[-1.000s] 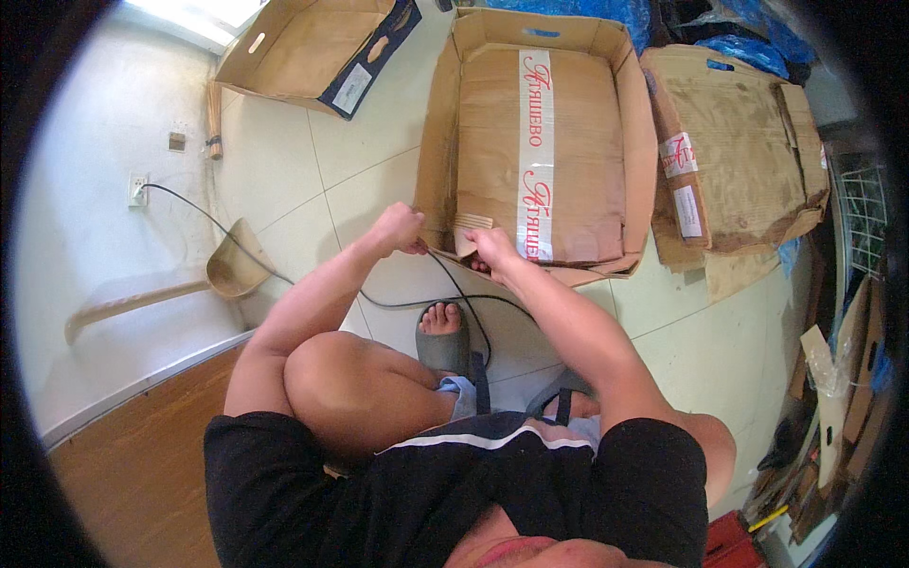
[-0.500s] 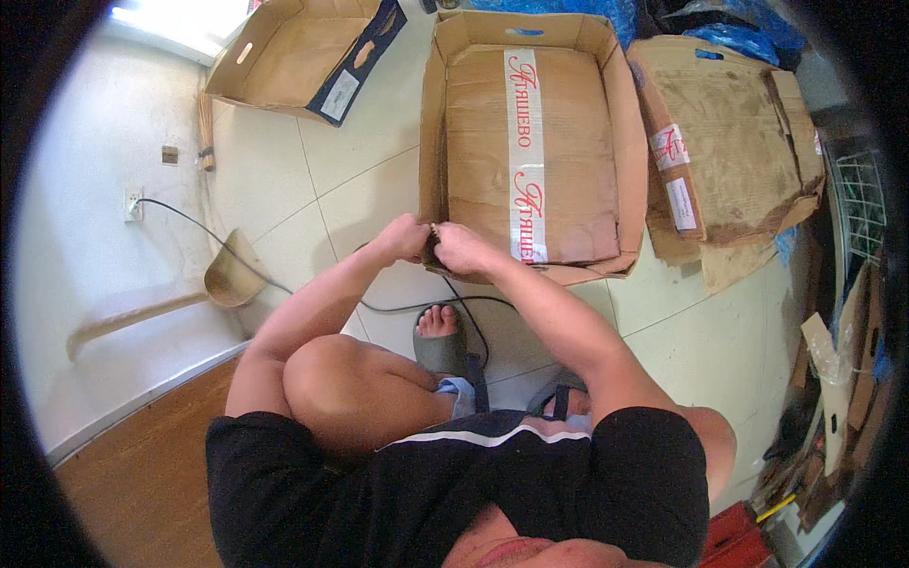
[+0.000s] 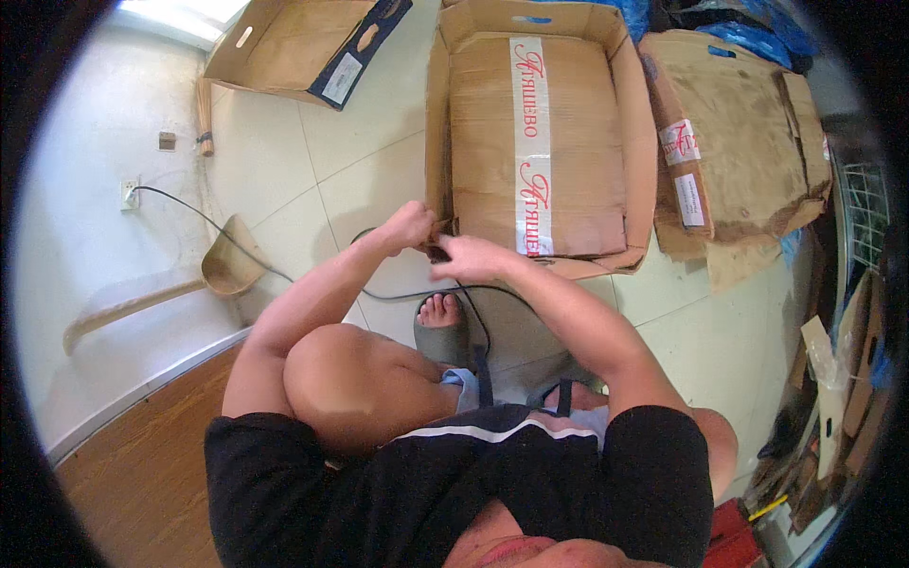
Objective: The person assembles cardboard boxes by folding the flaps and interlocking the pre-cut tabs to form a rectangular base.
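Note:
A large shallow cardboard box [image 3: 568,180] lies in front of me, a strip of white tape with red lettering running down its brown bottom. At its near left corner my left hand [image 3: 414,225] is closed on the cardboard edge. My right hand [image 3: 471,256] is at the same corner, just right of the left one, its thumb and fingers parted. Between the hands is a dark, folded bit of the corner [image 3: 437,252]; its details are too small to make out.
A second box [image 3: 729,142], brown and stained, lies at the right. A dark-sided open box [image 3: 303,57] stands at the far left. A black cable [image 3: 398,303] runs over the tiles from a wall socket [image 3: 130,194], past a scoop [image 3: 234,260]. Cardboard scraps [image 3: 833,407] lean at the right.
My right hand has loosened from a closed grip, and its fingers have come apart. The left hand stays on the corner. The whole scene has shifted slightly upward in view.

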Demonstrator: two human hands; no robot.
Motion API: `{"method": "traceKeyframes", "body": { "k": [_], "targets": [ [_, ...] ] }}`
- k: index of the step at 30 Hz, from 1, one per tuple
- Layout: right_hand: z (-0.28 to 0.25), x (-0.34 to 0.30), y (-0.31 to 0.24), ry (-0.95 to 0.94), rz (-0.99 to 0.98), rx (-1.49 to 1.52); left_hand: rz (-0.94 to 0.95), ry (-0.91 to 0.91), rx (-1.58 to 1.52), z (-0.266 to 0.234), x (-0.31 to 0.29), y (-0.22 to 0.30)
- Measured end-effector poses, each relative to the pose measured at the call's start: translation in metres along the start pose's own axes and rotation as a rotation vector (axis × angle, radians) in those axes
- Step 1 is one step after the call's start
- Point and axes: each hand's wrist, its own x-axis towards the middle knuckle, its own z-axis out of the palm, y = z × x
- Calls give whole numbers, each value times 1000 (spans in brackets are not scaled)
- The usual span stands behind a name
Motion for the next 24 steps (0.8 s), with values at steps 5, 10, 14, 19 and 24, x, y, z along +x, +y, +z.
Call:
{"method": "traceKeyframes", "body": {
  "k": [5,10,14,19,24],
  "targets": [
    [23,2,-13,-54,123,-484,159,94,491,11,11,1],
    [37,22,37,138,25,-462,48,97,314,21,17,-6],
    [40,37,67,-66,-138,-405,9,-10,420,22,7,36],
    [-19,-15,-8,-124,-70,-400,-265,200,-552,41,-26,7],
    [-2,19,10,-291,5,-407,-234,126,-608,41,-16,7]
  ]
}}
